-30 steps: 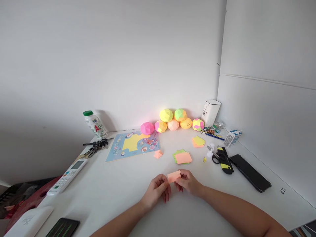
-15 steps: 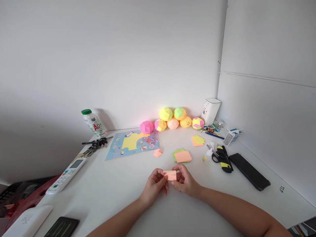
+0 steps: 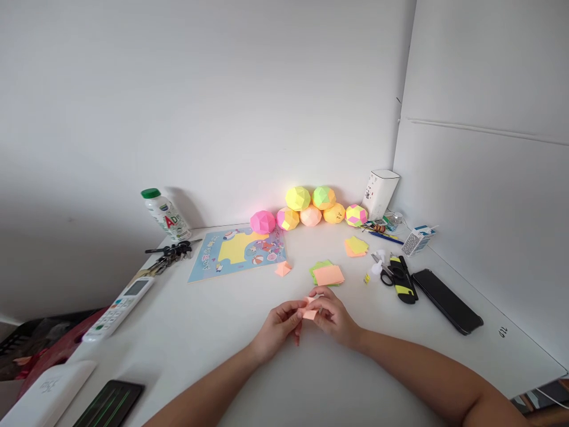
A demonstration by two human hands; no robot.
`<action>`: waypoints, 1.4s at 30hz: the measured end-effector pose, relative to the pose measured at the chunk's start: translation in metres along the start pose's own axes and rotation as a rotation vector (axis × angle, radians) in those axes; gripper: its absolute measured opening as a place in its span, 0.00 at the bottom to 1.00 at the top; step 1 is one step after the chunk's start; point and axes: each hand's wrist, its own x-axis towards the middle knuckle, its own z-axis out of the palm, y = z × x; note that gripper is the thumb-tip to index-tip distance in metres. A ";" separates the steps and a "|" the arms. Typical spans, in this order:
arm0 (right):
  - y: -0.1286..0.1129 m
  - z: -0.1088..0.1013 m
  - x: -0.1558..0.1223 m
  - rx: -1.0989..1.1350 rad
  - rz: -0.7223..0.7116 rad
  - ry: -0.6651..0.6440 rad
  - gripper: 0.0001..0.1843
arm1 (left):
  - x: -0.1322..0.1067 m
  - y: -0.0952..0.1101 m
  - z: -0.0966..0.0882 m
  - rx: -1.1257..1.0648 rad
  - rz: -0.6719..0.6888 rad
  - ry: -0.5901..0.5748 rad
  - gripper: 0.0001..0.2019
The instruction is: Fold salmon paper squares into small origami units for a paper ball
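Between my two hands is a small folded piece of peach paper, held above the front part of the white table. My left hand pinches its left side between thumb and fingers. My right hand is closed on the right side, its fingers lying over the top and covering much of the paper. Just beyond the hands lies a stack of peach and green paper sheets. A folded peach paper piece rests to the left of that stack.
Faceted paper balls are piled against the wall. A blue printed board, keys, a bottle and a remote are at left. Scissors, a yellow-black cutter and a black phone lie at right.
My right hand's fingers have moved over the paper, which now shows less and looks more folded. The view has tipped slightly, shifting the table objects a little upward.
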 end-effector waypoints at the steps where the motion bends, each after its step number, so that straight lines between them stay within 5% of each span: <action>1: 0.001 0.000 0.000 0.001 0.012 0.007 0.09 | 0.000 0.001 0.000 0.012 0.009 -0.021 0.19; 17: -0.003 -0.001 0.003 0.091 0.121 -0.052 0.16 | -0.005 0.010 0.001 0.157 -0.053 -0.107 0.18; 30: -0.009 -0.001 0.002 0.150 0.250 -0.043 0.15 | -0.002 0.000 0.003 0.055 -0.028 0.073 0.18; 42: -0.009 -0.001 0.002 0.105 0.227 -0.091 0.14 | -0.001 0.000 -0.004 0.004 0.011 -0.082 0.14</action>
